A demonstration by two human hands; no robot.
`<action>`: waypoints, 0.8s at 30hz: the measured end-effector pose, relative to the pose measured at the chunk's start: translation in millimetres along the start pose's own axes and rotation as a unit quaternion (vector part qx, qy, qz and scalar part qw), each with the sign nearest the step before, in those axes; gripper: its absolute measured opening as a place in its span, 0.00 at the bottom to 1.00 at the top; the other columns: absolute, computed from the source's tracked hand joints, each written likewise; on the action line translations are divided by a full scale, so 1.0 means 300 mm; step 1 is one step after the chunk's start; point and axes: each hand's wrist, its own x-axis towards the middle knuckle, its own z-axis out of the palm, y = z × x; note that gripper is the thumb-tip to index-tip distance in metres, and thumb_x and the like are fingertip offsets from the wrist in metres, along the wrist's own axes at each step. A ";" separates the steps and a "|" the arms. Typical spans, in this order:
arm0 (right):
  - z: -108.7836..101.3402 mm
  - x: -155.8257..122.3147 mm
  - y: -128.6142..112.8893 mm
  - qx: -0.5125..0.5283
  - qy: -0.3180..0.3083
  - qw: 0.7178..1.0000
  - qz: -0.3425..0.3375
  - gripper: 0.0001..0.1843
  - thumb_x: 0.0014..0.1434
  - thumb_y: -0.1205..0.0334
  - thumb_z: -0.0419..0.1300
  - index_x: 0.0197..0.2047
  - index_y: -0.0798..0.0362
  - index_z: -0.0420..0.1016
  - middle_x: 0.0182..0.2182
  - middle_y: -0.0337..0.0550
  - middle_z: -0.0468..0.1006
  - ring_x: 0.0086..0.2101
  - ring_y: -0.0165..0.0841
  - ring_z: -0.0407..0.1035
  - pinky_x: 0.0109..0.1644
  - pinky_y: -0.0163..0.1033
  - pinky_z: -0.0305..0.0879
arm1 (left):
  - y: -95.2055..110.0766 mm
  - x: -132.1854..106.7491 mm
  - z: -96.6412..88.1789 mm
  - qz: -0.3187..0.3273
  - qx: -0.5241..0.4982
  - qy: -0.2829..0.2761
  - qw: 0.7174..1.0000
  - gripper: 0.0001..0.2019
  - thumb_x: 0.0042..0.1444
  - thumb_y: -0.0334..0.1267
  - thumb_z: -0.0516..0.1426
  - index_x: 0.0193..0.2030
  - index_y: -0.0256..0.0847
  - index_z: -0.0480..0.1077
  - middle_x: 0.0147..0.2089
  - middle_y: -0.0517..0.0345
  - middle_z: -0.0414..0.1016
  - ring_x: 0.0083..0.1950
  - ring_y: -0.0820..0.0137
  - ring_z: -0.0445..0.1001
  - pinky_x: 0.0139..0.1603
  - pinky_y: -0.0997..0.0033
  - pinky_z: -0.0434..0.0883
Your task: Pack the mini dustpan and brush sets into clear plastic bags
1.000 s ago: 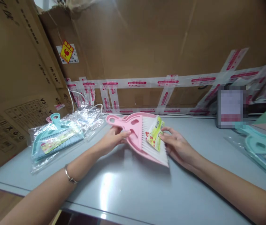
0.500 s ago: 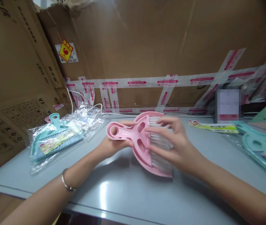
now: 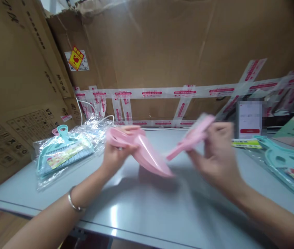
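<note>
Pink plastic flashed on either side: the dustpan (image 3: 149, 155) was in my left hand (image 3: 117, 154), the brush (image 3: 192, 138) in my right hand (image 3: 216, 155), both up over the grey table (image 3: 141, 214)! My left fingers were wrapped around the dustpan where it narrowed into its ringed handle, thumb on the near side, others behind; a sensible hold, I judged, since it steadied the pan at its slimmest part and left the broad lip free, slanting down to the right. My right fingers were clamped on the brush, which blurred so badly that I couldn't tell exactly where each fingertip pressed. One end of it angled down near the dustpan's edge, seemingly just clear. Holding the two well up probably gave them room to turn without knocking the tabletop.

And what a change from half a second earlier! Then the brush had lain snug in the dustpan, handles stacked, my right fingers spread over the bristles; now the pair had split, the brush swung off to the right, and the pan had tipped from facing me to a steep slant. The yellow label (image 3: 247, 143), fully visible then, now poked out from behind my right hand, only its end showing.
</note>
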 end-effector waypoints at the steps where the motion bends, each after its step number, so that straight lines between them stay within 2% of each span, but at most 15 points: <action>1: -0.012 0.009 0.019 -0.022 0.042 0.999 0.010 0.06 0.57 0.57 0.57 0.32 0.50 0.68 0.30 0.45 0.65 0.40 0.40 0.59 0.40 0.45 0.62 | -0.010 0.009 -0.023 0.004 0.021 0.039 0.999 0.13 0.50 0.46 0.61 0.37 0.41 0.68 0.44 0.50 0.76 0.46 0.64 0.76 0.44 0.61 0.73; 2: -0.020 0.017 0.044 -0.038 0.063 0.997 0.010 0.05 0.57 0.58 0.57 0.32 0.49 0.68 0.30 0.45 0.67 0.40 0.40 0.59 0.40 0.45 0.61 | -0.021 0.016 -0.044 0.010 0.052 0.066 0.996 0.13 0.49 0.46 0.62 0.35 0.41 0.67 0.41 0.52 0.76 0.44 0.65 0.76 0.43 0.62 0.73; 3: -0.023 0.021 0.074 -0.045 0.057 0.997 -0.001 0.04 0.57 0.59 0.57 0.32 0.49 0.69 0.31 0.45 0.68 0.41 0.40 0.60 0.41 0.45 0.62 | -0.031 0.021 -0.063 0.024 0.087 0.080 0.993 0.15 0.46 0.45 0.64 0.34 0.40 0.66 0.39 0.54 0.76 0.42 0.66 0.76 0.43 0.63 0.73; 4: -0.021 0.022 0.106 -0.045 0.027 0.998 -0.021 0.03 0.57 0.61 0.57 0.34 0.49 0.70 0.33 0.45 0.69 0.41 0.40 0.62 0.42 0.45 0.62 | -0.041 0.023 -0.078 0.038 0.124 0.087 0.988 0.17 0.43 0.45 0.66 0.34 0.40 0.66 0.37 0.56 0.75 0.41 0.66 0.75 0.43 0.63 0.72; 7: 0.015 0.001 0.206 -0.047 -0.110 0.987 -0.106 0.10 0.58 0.67 0.52 0.38 0.50 0.73 0.39 0.48 0.72 0.40 0.38 0.67 0.42 0.45 0.64 | -0.058 0.012 -0.092 0.067 0.216 0.072 0.971 0.19 0.39 0.45 0.68 0.33 0.41 0.66 0.32 0.60 0.71 0.36 0.69 0.73 0.40 0.67 0.71; 10: 0.062 -0.034 0.278 -0.082 -0.229 0.956 -0.163 0.16 0.59 0.72 0.48 0.39 0.52 0.75 0.41 0.50 0.75 0.40 0.38 0.69 0.42 0.45 0.63 | -0.059 -0.009 -0.081 0.035 0.299 -0.003 0.954 0.15 0.44 0.46 0.65 0.31 0.42 0.64 0.29 0.62 0.69 0.33 0.71 0.70 0.37 0.71 0.68; 12: 0.087 -0.052 0.302 -0.086 -0.295 0.936 -0.172 0.18 0.59 0.73 0.47 0.41 0.52 0.76 0.42 0.49 0.76 0.40 0.37 0.70 0.42 0.45 0.63 | -0.060 -0.021 -0.074 0.004 0.348 -0.064 0.935 0.12 0.48 0.45 0.61 0.29 0.42 0.63 0.29 0.61 0.68 0.31 0.72 0.68 0.34 0.73 0.66; 14: 0.109 -0.065 0.311 -0.067 -0.332 0.926 -0.164 0.19 0.58 0.74 0.48 0.44 0.50 0.77 0.41 0.48 0.77 0.40 0.36 0.71 0.43 0.44 0.64 | -0.066 -0.029 -0.068 -0.023 0.389 -0.125 0.913 0.09 0.51 0.42 0.57 0.28 0.42 0.62 0.30 0.59 0.68 0.31 0.72 0.67 0.31 0.74 0.63; 17: 0.136 -0.075 0.313 -0.030 -0.357 0.923 -0.137 0.25 0.55 0.76 0.48 0.49 0.47 0.75 0.42 0.46 0.78 0.41 0.35 0.71 0.45 0.45 0.64 | -0.078 -0.038 -0.060 -0.068 0.439 -0.224 0.868 0.01 0.53 0.34 0.53 0.31 0.42 0.62 0.33 0.58 0.69 0.30 0.71 0.67 0.28 0.74 0.60; 20: 0.137 -0.065 0.330 -0.008 -0.354 0.932 -0.084 0.28 0.54 0.76 0.47 0.54 0.47 0.71 0.42 0.45 0.79 0.42 0.36 0.72 0.47 0.46 0.65 | -0.081 -0.046 -0.047 -0.121 0.450 -0.313 0.828 0.07 0.51 0.26 0.50 0.34 0.41 0.63 0.38 0.55 0.70 0.33 0.69 0.69 0.29 0.73 0.60; 22: 0.099 -0.043 0.363 -0.015 -0.315 0.949 -0.028 0.23 0.56 0.71 0.48 0.51 0.48 0.73 0.43 0.46 0.78 0.43 0.39 0.71 0.49 0.48 0.64 | -0.078 -0.053 -0.040 -0.149 0.440 -0.359 0.809 0.11 0.50 0.23 0.48 0.38 0.40 0.64 0.41 0.53 0.71 0.37 0.67 0.71 0.30 0.72 0.62; 24: 0.017 -0.016 0.416 -0.043 -0.258 0.964 0.055 0.16 0.58 0.63 0.52 0.45 0.50 0.76 0.43 0.48 0.78 0.44 0.42 0.71 0.49 0.49 0.63 | -0.073 -0.060 -0.037 -0.159 0.438 -0.397 0.791 0.18 0.48 0.20 0.47 0.43 0.41 0.64 0.45 0.53 0.70 0.41 0.66 0.73 0.30 0.73 0.62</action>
